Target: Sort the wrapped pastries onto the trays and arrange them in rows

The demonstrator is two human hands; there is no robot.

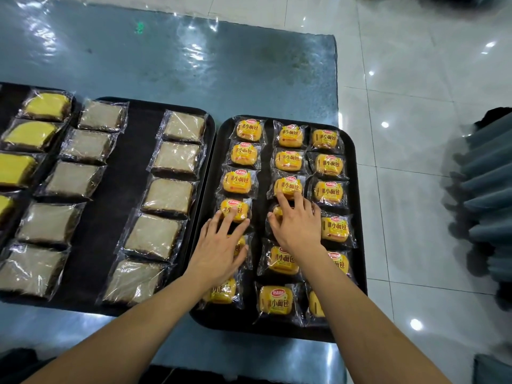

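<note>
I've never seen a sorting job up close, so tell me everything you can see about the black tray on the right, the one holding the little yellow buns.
The right tray is black with rounded corners and a low raised rim; it looks like plastic. It lies flat on the blue-grey table, beside another black tray. It holds small yellow buns in clear wrappers with red and yellow print, set in three rows. The left hand and right hand both rest on buns in the middle of it.

Both hands, left [221,245] and right [297,225], press flat on yellow buns [328,163] on the right tray [357,217].
</note>
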